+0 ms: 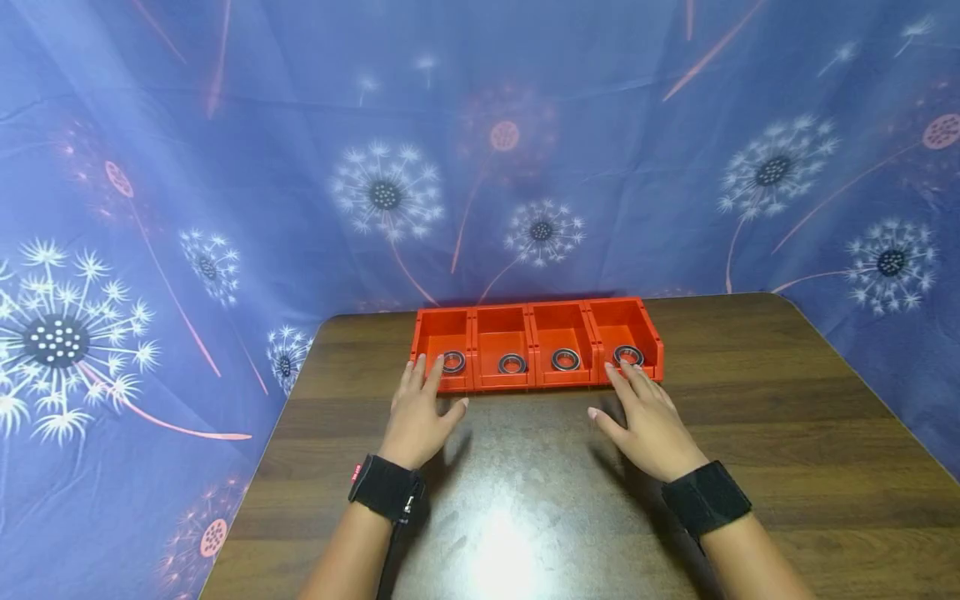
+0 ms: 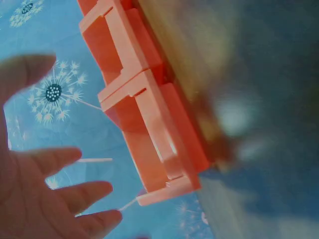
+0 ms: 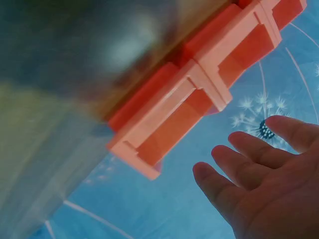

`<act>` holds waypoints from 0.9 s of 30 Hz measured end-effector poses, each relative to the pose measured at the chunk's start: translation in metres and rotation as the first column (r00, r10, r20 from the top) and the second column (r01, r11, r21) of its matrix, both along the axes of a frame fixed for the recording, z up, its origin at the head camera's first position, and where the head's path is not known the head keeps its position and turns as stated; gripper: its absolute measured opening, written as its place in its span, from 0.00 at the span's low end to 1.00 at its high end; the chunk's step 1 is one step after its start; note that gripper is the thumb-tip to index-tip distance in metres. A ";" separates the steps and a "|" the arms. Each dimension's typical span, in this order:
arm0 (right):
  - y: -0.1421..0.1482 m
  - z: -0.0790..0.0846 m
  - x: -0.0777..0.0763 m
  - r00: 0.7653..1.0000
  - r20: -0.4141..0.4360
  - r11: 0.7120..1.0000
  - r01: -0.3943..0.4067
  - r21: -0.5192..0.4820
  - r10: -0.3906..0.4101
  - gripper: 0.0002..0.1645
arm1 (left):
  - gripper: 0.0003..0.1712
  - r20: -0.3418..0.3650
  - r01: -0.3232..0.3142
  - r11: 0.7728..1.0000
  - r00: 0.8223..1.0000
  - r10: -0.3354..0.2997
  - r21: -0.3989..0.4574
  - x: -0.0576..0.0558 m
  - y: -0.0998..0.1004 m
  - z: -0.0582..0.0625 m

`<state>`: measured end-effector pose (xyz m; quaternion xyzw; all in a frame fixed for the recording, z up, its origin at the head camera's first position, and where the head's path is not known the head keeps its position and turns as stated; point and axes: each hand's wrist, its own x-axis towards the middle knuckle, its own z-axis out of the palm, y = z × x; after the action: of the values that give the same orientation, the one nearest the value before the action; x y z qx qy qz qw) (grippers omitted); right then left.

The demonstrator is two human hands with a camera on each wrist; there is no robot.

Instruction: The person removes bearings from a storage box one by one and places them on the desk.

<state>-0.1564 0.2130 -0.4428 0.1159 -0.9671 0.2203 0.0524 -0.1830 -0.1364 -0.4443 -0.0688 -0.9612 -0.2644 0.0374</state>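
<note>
A row of joined red-orange bins (image 1: 504, 380) stands on the table, each holding a metal ring-shaped ball bearing near its front. My left hand (image 1: 418, 423) hovers at the leftmost bin, fingers spread, fingertips overlapping its front edge beside the left bearing (image 1: 453, 371). At the rightmost bin, my right hand (image 1: 654, 427) reaches forward with extended fingers over the front lip, just below the right bearing (image 1: 628, 348). Between the hands lie the two middle bearings, one (image 1: 512, 372) left of the other (image 1: 566, 369). Both wrist views show palms and fingers holding nothing.
The brown wood-grain table (image 1: 780, 433) reflects a bright glare near its front. Behind and beside it hangs a blue cloth (image 1: 637, 167) printed with dandelions, close to the back of the bins. Black bands wrap both wrists.
</note>
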 end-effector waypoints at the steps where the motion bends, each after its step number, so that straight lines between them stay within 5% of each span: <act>1: -0.002 0.003 -0.005 1.000 0.004 1.000 -0.003 0.003 0.003 0.50 | 0.50 -0.009 0.002 1.000 1.000 -0.002 0.023 -0.005 0.001 0.001; 7: -0.012 0.010 -0.046 1.000 -0.032 1.000 0.000 -0.020 -0.001 0.44 | 0.46 -0.020 0.030 0.995 0.999 -0.028 0.100 -0.041 0.005 0.005; 13: -0.019 -0.002 -0.085 0.995 -0.074 0.998 0.060 -0.016 -0.061 0.39 | 0.34 0.009 0.032 0.999 0.999 -0.032 0.001 -0.081 0.012 -0.001; 21: -0.020 -0.021 -0.097 0.986 -0.118 0.993 0.110 -0.050 -0.115 0.35 | 0.33 0.149 0.100 0.978 0.986 -0.073 -0.184 -0.114 0.021 -0.009; 27: -0.019 -0.030 -0.098 0.977 -0.176 0.993 0.114 -0.036 -0.118 0.33 | 0.20 0.134 0.124 0.960 0.987 -0.092 -0.251 -0.124 0.021 -0.015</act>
<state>-0.2549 0.1942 -0.4724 0.0779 -0.9607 0.2182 0.1529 -0.3067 -0.1158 -0.4591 -0.1095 -0.9828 -0.1419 -0.0446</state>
